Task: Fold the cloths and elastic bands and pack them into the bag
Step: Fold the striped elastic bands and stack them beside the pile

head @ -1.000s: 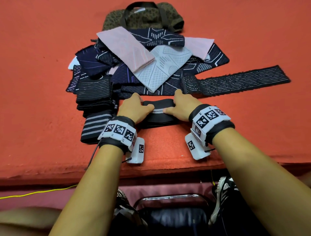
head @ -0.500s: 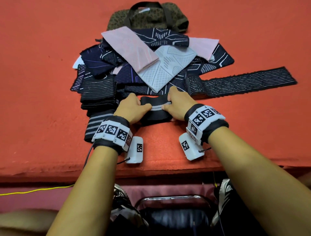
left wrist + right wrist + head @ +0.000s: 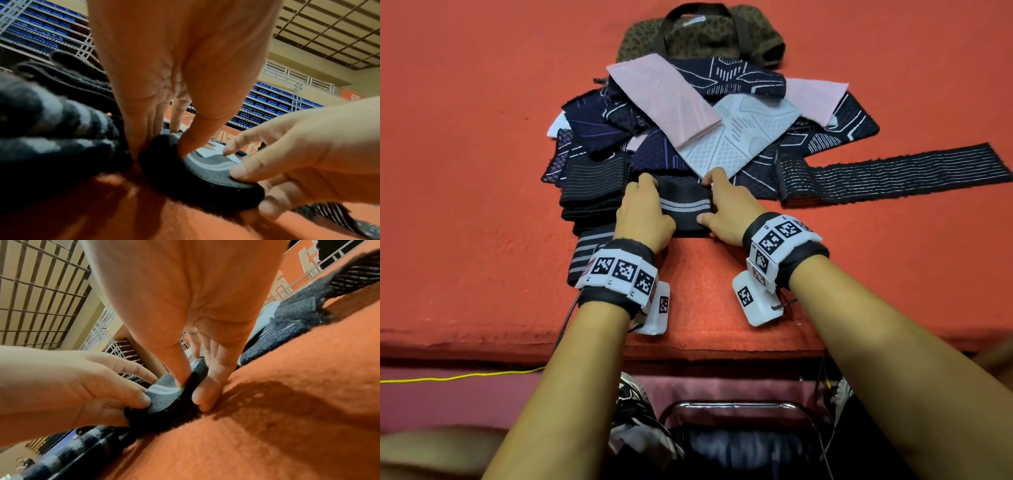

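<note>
Folding is going on: I am gripping the black band (image 3: 685, 209) with my left hand (image 3: 643, 214) and right hand (image 3: 726, 209), just before the cloth pile (image 3: 726, 144). Next I am probably needing to carry it over the pile to the bag (image 3: 702, 37) beyond.

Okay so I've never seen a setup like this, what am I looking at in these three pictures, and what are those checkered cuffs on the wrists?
No machine here: a person's two bare hands, wearing marker cuffs with small cameras. One picture comes from a head camera looking down; the other two look along each wrist at the fingers. On the orange table cover lie a pile of patterned cloths, a long elastic band and a leopard-print bag. The left hand and right hand each have a grip on one end of a folded black striped band.
</note>
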### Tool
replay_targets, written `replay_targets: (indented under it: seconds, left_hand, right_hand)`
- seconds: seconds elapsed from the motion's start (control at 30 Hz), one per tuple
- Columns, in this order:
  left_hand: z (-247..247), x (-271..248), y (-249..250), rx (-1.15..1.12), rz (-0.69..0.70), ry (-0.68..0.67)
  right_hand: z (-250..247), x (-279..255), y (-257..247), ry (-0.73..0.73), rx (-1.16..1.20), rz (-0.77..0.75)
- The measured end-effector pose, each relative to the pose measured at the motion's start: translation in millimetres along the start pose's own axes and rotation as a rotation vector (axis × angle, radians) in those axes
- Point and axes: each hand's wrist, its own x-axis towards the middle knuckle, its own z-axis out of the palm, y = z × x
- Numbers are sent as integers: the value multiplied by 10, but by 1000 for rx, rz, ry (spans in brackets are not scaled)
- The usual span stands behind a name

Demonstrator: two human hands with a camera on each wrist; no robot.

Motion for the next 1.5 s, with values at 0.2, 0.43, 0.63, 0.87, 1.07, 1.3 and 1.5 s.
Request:
replay_targets:
  seconds: [0.2,0.43,0.63,0.87,1.07,1.3,1.5]
  left_hand:
    - [31,11,7,-14,80,93]
    - [86,42,62,47,188,-14]
    - [179,57,65,62,172,-97]
    - [194,84,184,-27,178,-84]
    - [342,10,462,-113,258,-177]
    - [434,-55,569,-95,304,-269]
    - [434,-109,566,-92,303,-275]
  right_hand:
    - [79,18,-4,0,-16,-26]
    - [95,23,42,-8,-99,-80]
    - [54,5,113,-67,-168,-53]
    - [-238,-122,186,27,-228,1]
    - [-620,-288,421,285,-429,101]
    - [-636,-413,815,22,-474,309]
    - [-670,-461,855,179,-296,325]
